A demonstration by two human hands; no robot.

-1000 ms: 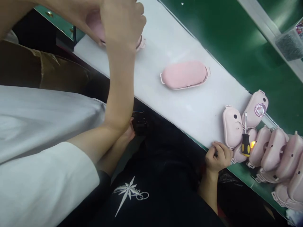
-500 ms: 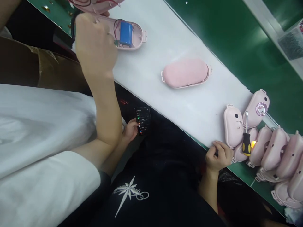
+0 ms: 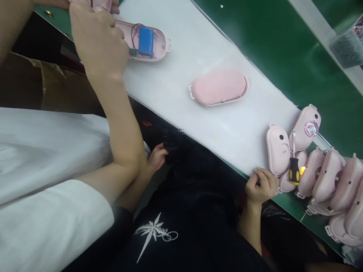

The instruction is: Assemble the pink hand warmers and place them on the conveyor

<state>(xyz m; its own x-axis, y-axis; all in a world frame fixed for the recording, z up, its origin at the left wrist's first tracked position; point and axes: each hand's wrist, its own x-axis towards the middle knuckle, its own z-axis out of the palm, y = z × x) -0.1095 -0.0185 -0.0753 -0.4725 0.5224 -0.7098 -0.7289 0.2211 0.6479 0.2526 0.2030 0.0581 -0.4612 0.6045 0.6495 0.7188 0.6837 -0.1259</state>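
Note:
My left hand (image 3: 156, 156) is closed around a dark phone (image 3: 172, 146), held low beside the table edge; its screen looks black. At the table's near edge rests my right hand (image 3: 262, 185), fingers curled in and nothing visible in them. Just beyond its fingers stand pink oval cases, the closest with a black dot (image 3: 278, 151). A screwdriver (image 3: 294, 170) with a black and yellow handle lies across the cases. One more pink case (image 3: 219, 87) lies alone on the white table sheet (image 3: 176, 94), apart from both hands.
To the left, a co-worker's hand (image 3: 102, 45) works on a pink part by an open pink shell (image 3: 160, 56) holding a blue battery pack (image 3: 146, 41). Several pink cases (image 3: 329, 177) crowd the right end. A clear box (image 3: 346, 47) of small parts stands at the upper right.
The phone's lit screen has gone dark. The co-worker's hand and the pink part have moved up and to the left. My right hand stays in place.

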